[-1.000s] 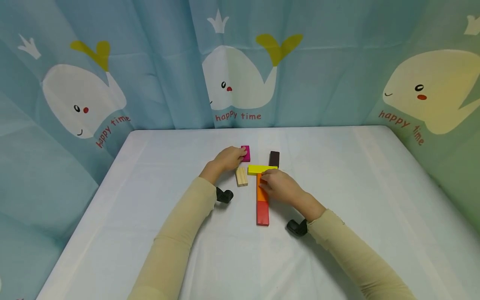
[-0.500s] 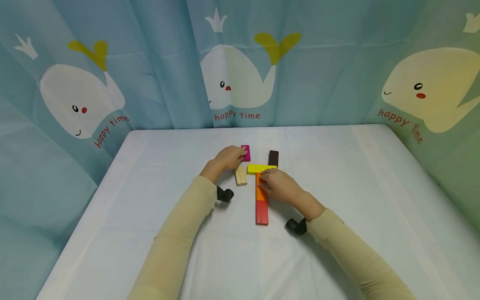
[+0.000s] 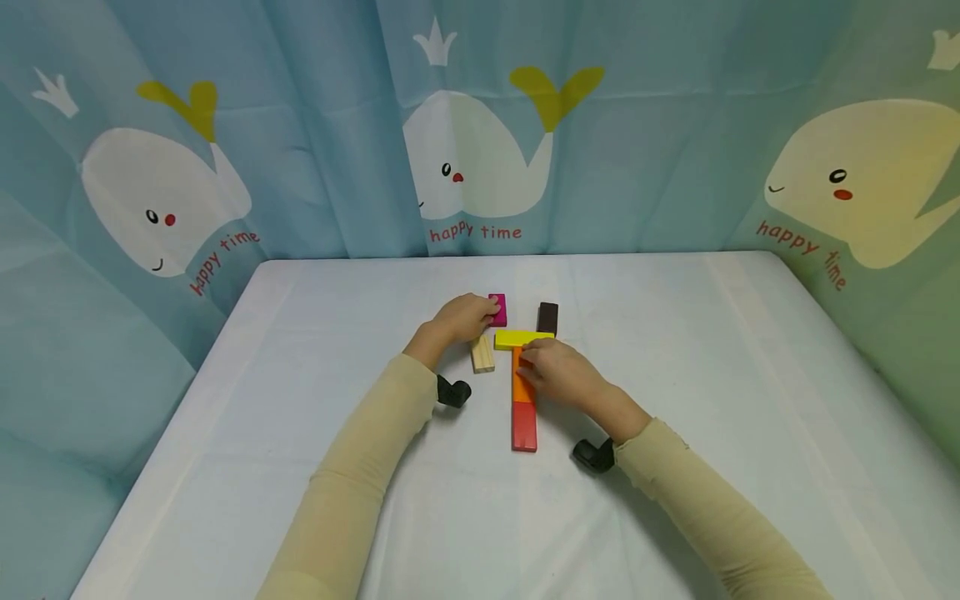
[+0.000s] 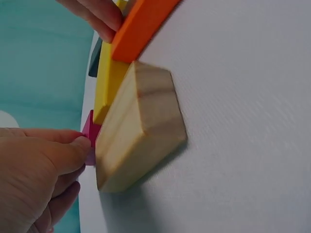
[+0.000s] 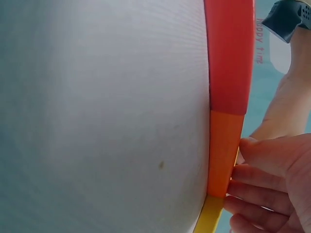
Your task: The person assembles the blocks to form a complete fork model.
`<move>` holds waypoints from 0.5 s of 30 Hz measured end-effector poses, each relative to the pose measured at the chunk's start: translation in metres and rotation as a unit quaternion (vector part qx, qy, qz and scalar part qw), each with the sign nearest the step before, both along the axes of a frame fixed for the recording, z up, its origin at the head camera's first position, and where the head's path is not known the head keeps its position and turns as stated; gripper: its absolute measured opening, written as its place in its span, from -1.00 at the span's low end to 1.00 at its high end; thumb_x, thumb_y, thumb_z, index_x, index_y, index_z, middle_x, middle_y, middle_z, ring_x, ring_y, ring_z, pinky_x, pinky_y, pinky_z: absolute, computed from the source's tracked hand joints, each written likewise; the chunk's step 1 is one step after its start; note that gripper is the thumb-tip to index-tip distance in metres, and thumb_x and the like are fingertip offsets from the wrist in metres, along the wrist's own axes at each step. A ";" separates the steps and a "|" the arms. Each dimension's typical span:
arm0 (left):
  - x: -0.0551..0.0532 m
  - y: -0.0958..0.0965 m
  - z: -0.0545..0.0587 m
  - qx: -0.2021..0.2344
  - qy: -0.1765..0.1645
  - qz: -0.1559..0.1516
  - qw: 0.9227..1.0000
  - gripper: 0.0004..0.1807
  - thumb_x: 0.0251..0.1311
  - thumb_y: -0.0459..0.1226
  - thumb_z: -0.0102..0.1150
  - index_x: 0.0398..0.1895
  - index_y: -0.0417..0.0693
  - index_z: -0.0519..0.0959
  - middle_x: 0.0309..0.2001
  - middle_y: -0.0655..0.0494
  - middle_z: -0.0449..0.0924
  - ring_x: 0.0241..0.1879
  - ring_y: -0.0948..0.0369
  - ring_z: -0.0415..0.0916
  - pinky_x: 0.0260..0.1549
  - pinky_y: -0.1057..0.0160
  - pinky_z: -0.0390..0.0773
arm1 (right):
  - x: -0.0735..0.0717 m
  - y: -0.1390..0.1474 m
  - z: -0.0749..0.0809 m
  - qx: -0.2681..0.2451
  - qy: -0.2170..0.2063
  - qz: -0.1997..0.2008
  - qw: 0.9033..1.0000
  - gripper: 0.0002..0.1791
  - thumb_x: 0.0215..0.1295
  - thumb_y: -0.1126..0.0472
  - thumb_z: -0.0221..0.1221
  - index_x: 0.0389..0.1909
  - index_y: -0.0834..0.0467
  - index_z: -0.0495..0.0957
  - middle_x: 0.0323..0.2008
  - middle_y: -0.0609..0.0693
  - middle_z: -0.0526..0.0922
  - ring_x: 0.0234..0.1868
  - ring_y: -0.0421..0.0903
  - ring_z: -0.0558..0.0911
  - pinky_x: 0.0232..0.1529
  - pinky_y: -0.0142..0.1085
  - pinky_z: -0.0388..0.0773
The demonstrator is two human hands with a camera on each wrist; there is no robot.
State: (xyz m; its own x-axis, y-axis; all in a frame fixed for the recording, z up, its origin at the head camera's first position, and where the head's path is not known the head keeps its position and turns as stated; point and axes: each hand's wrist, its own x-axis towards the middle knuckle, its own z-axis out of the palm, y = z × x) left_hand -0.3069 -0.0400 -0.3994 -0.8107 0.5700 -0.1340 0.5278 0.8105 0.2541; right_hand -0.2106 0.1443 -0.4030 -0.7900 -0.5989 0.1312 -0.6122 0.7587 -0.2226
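Observation:
My left hand [image 3: 465, 317] pinches a small magenta block [image 3: 499, 311] between thumb and fingers at the far side of the group. Just in front of it lies a plain wooden block [image 4: 138, 126] with a slanted end. My right hand [image 3: 564, 372] rests its fingers and thumb on the orange block [image 5: 224, 150], close to where it meets the yellow block [image 3: 510, 339]. The yellow block lies crosswise at the far end of the orange one. A red block [image 3: 524, 427] continues the line toward me. Part of the orange block is hidden under my right fingers.
Behind the yellow block's right end stands a dark brown block [image 3: 548, 317]. A white cloth covers the table [image 3: 675, 333], and a blue curtain [image 3: 322, 150] printed with whales hangs behind it. Black wrist-worn devices [image 3: 453, 392] sit beside both wrists.
My left hand has slid the magenta block slightly to the right, toward the yellow block. My right hand and the other blocks stay in place.

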 end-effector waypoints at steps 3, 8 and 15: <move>0.001 0.002 0.001 -0.003 0.003 0.003 1.000 -0.59 0.32 -0.27 -0.04 0.24 -0.02 0.38 0.16 0.08 0.44 -0.01 0.13 0.41 0.12 0.24 0.31 | -0.001 0.000 -0.001 0.000 0.003 0.000 1.000 -0.82 0.12 0.26 0.27 -0.32 0.30 0.61 -0.43 0.04 0.59 -0.43 -0.09 0.50 -0.25 -0.26 0.56; 0.002 0.007 0.003 -0.005 -0.004 0.004 1.000 -0.59 0.33 -0.26 -0.04 0.24 -0.03 0.38 0.17 0.08 0.43 0.01 0.13 0.40 0.14 0.24 0.29 | -0.001 0.002 -0.002 -0.002 0.015 0.008 1.000 -0.85 0.11 0.27 0.27 -0.37 0.30 0.60 -0.47 0.02 0.56 -0.47 -0.09 0.48 -0.31 -0.27 0.55; 0.002 0.014 0.004 -0.016 -0.006 -0.004 1.000 -0.58 0.34 -0.25 -0.06 0.25 -0.02 0.35 0.19 0.09 0.41 0.06 0.14 0.39 0.16 0.24 0.26 | 0.000 0.002 -0.002 -0.001 0.009 0.008 1.000 -0.82 0.13 0.27 0.25 -0.30 0.32 0.61 -0.40 0.06 0.59 -0.39 -0.05 0.53 -0.21 -0.22 0.55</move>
